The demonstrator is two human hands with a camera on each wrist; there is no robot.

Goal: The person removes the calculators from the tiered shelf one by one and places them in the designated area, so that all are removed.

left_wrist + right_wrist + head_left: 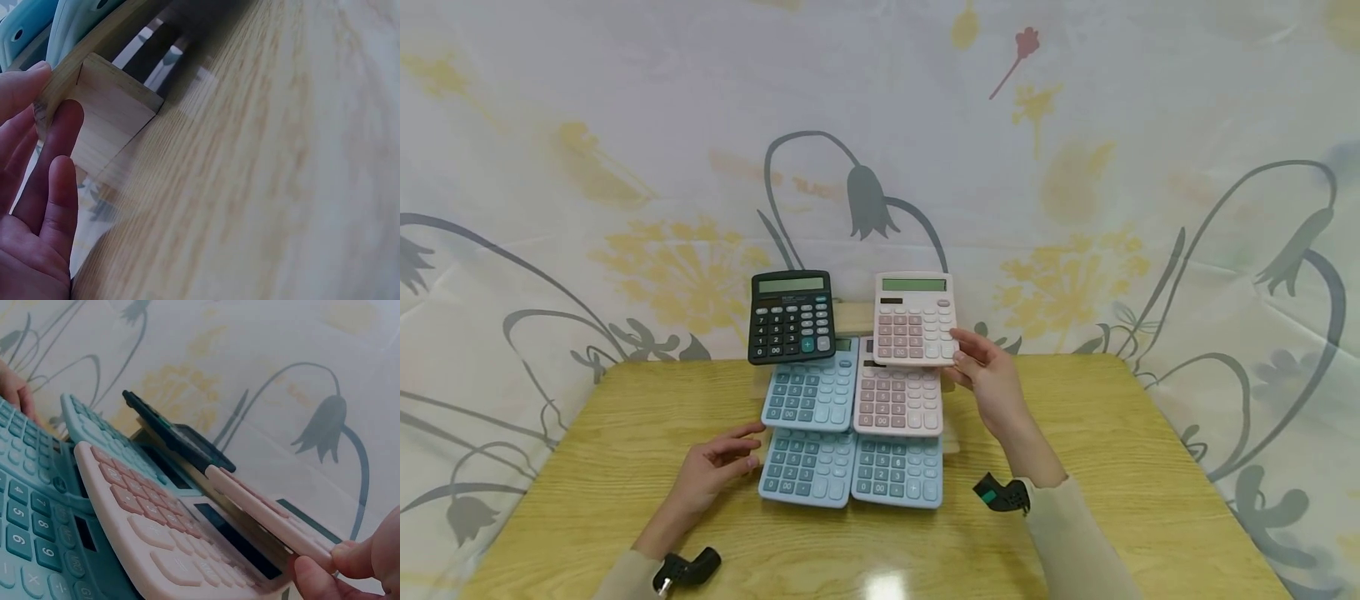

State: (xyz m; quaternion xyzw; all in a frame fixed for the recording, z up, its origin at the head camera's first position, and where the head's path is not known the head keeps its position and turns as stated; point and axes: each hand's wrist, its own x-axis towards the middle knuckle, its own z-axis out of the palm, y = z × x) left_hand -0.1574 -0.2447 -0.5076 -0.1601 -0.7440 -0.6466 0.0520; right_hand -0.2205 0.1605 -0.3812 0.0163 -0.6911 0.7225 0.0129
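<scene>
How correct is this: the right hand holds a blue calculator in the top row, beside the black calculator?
Only the colour is wrong: the right hand holds a pink calculator in the top row, beside the black calculator, as the head view shows.

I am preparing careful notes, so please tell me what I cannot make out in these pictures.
Head: displays of the two lowest blue calculators, covered by the row above.
Head: most of the wooden stand, hidden behind calculators.
Right wrist: keys of the black calculator, seen edge-on.
Left wrist: part of the left hand, beyond the left edge.
</scene>
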